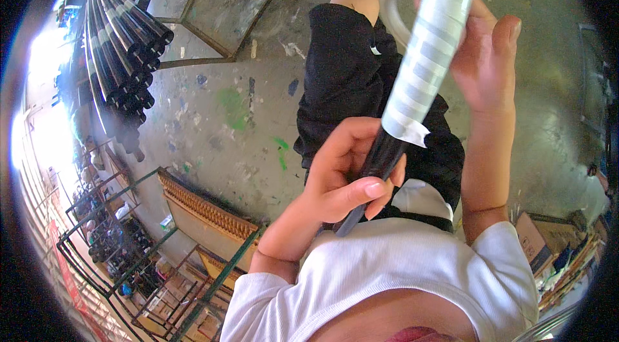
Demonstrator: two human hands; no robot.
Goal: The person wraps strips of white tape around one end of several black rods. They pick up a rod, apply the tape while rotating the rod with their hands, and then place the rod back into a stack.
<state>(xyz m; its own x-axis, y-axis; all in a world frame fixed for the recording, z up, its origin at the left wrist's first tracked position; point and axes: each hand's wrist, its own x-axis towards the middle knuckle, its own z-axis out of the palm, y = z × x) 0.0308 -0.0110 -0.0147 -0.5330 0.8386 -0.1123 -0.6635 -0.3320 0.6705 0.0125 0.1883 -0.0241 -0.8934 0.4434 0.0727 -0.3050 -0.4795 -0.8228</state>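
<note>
A long black tube point(387, 155) slants from my waist to the top edge. White tape point(429, 52) is wound round its middle in overlapping bands, with a ragged end at the lower edge of the wrapping. My left hand point(351, 171) is closed round the black part just below the tape, its thumb lying along the near side. Behind the upper wrapping, my right hand point(480, 61) reaches across with its thumb raised. Its fingers grip a roll of white tape point(392, 10), which shows on the left of the tube. The tube partly hides these fingers.
A bundle of black tubes point(126, 52) lies at the upper left, beside a framed panel point(225, 3). A green metal rack point(213, 284) stands at the lower left. Cardboard boxes point(545, 239) are at the lower right, on the paint-spotted floor point(222, 142).
</note>
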